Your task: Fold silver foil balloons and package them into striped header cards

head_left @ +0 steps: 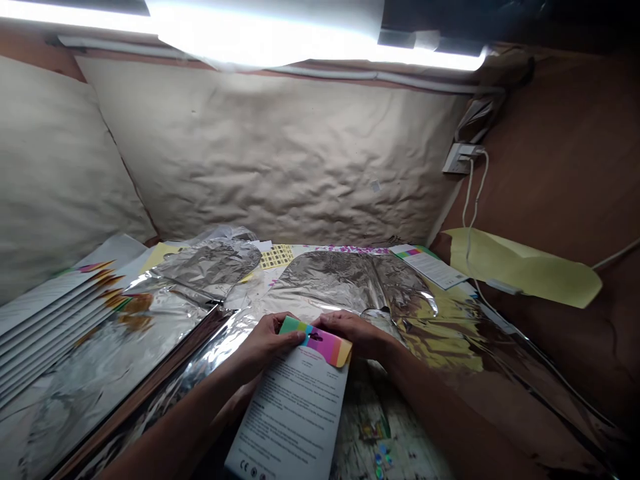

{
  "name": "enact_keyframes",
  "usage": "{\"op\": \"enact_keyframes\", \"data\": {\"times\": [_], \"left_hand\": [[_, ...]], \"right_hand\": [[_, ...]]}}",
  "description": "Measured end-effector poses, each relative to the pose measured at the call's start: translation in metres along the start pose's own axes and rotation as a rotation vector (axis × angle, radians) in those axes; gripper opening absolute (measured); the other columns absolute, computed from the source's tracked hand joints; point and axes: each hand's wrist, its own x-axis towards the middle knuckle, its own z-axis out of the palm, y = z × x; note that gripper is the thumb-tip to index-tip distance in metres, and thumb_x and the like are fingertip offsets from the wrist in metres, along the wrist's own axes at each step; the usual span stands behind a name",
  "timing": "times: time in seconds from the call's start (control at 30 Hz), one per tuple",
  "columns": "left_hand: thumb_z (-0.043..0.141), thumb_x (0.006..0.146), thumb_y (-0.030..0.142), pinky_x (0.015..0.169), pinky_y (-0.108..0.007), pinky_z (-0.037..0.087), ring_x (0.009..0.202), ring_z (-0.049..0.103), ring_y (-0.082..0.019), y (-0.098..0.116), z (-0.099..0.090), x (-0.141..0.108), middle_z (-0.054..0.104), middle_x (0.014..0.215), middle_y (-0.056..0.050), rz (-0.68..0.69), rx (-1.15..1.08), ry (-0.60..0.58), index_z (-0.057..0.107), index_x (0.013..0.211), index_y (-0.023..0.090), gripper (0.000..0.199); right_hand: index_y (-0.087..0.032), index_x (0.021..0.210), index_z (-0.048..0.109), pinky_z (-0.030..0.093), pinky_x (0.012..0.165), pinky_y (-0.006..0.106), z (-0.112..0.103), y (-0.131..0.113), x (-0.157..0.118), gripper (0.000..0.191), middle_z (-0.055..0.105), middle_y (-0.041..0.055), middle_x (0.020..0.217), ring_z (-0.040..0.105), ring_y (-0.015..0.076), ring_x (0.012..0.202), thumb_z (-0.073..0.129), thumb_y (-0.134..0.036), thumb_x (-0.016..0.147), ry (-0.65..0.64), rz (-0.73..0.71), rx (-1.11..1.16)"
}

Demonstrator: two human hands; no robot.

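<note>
In the middle foreground a flat white cardboard package [297,407] tilts toward me, its printed side up. A rainbow-striped flap [327,347] with a hang hole crosses its top end. My left hand [273,341] grips the upper left corner, thumb on the green and blue stripes and fingers behind. At the top right edge is my right hand [353,330], its fingers curled over and behind the flap. Those fingertips are partly hidden by the package. Under and behind the hands lies shiny silver film [330,277].
Several overlapping white packages [55,313] with colored ends lie at the left. Another printed package [430,265] rests at the back right, near yellow paper [525,267] and a white cable [473,220]. A bright lamp [270,33] hangs overhead.
</note>
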Motion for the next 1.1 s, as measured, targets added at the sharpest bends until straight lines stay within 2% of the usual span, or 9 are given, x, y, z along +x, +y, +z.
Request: {"op": "enact_keyframes", "data": {"times": [0.23,0.33,0.43,0.5,0.63,0.7,0.83,0.97,1.1], "left_hand": [[0.082,0.068,0.04,0.063,-0.025,0.048,0.065,0.064,-0.016,0.005,-0.002,-0.001,0.072,0.081,-0.008,-0.013,-0.101,0.003,0.071,0.09,0.01,0.039],[0.083,0.068,0.039,0.064,-0.025,0.05,0.067,0.066,-0.016,0.006,0.0,-0.001,0.073,0.082,-0.008,-0.005,-0.139,-0.003,0.073,0.091,0.01,0.038],[0.084,0.067,0.039,0.063,-0.025,0.049,0.066,0.065,-0.016,0.003,0.0,0.001,0.073,0.08,-0.008,0.0,-0.136,0.045,0.073,0.09,0.009,0.04],[0.082,0.069,0.041,0.062,-0.025,0.049,0.066,0.065,-0.016,0.0,-0.002,0.003,0.073,0.081,-0.009,0.016,-0.118,0.065,0.072,0.092,0.008,0.042],[0.075,0.075,0.048,0.059,-0.024,0.046,0.063,0.062,-0.015,-0.008,-0.005,0.007,0.071,0.079,-0.008,0.071,-0.113,0.065,0.069,0.092,0.009,0.043],[0.071,0.077,0.053,0.056,-0.024,0.044,0.059,0.059,-0.013,-0.012,-0.006,0.011,0.068,0.075,-0.006,0.091,-0.076,0.076,0.066,0.087,0.01,0.045],[0.065,0.078,0.061,0.057,-0.025,0.043,0.061,0.059,-0.014,-0.012,-0.011,0.02,0.064,0.074,-0.005,0.13,0.034,0.131,0.062,0.09,0.011,0.052],[0.073,0.067,0.065,0.08,-0.039,0.049,0.089,0.065,-0.025,0.003,-0.019,0.013,0.067,0.105,-0.013,0.175,0.248,0.256,0.049,0.134,0.015,0.087],[0.08,0.051,0.07,0.114,-0.058,0.019,0.14,0.03,-0.042,0.018,-0.01,-0.004,0.032,0.153,-0.022,0.292,0.953,0.265,0.023,0.153,0.022,0.126]], "right_hand": [[-0.009,0.087,0.071,0.049,0.066,0.03,0.001,0.001,0.004,0.044,0.069,0.0082,0.079,0.062,0.015,0.066,0.089,-0.037,0.058,0.185,-0.04,-0.007],[-0.018,0.108,0.067,0.048,0.086,0.033,-0.012,-0.008,0.004,0.052,0.067,0.0083,0.107,0.063,0.0206,0.098,0.086,-0.038,0.063,0.399,-0.253,-0.064],[-0.027,0.141,0.046,0.033,0.11,0.039,-0.026,-0.019,-0.001,0.076,0.043,0.0086,0.147,0.033,0.025,0.14,0.075,-0.05,0.075,0.759,-0.565,-0.333],[-0.023,0.144,0.044,0.028,0.113,0.042,-0.028,-0.023,-0.004,0.08,0.036,0.0123,0.152,0.025,0.0282,0.145,0.069,-0.059,0.078,0.865,-0.613,-0.484],[-0.013,0.109,0.071,0.049,0.082,0.036,-0.012,-0.016,-0.005,0.062,0.068,0.0137,0.105,0.064,0.0272,0.097,0.063,-0.066,0.079,0.434,-0.28,-0.404],[-0.01,0.088,0.075,0.043,0.061,0.027,-0.001,-0.011,-0.002,0.054,0.067,0.0072,0.076,0.06,0.0176,0.067,0.067,-0.063,0.078,0.287,-0.19,-0.409],[-0.01,0.072,0.074,0.036,0.052,0.023,0.005,-0.006,0.005,0.05,0.062,0.0036,0.061,0.051,0.0121,0.056,0.073,-0.059,0.072,0.356,-0.281,-0.439],[-0.012,0.083,0.076,0.047,0.052,0.028,-0.006,-0.003,0.007,0.051,0.068,0.0042,0.068,0.06,0.0177,0.059,0.079,-0.059,0.063,0.568,-0.299,-0.247],[-0.016,0.094,0.074,0.056,0.059,0.033,-0.016,0.005,0.011,0.057,0.074,0.0045,0.078,0.067,0.0237,0.067,0.087,-0.053,0.052,0.714,-0.369,0.09]]}}
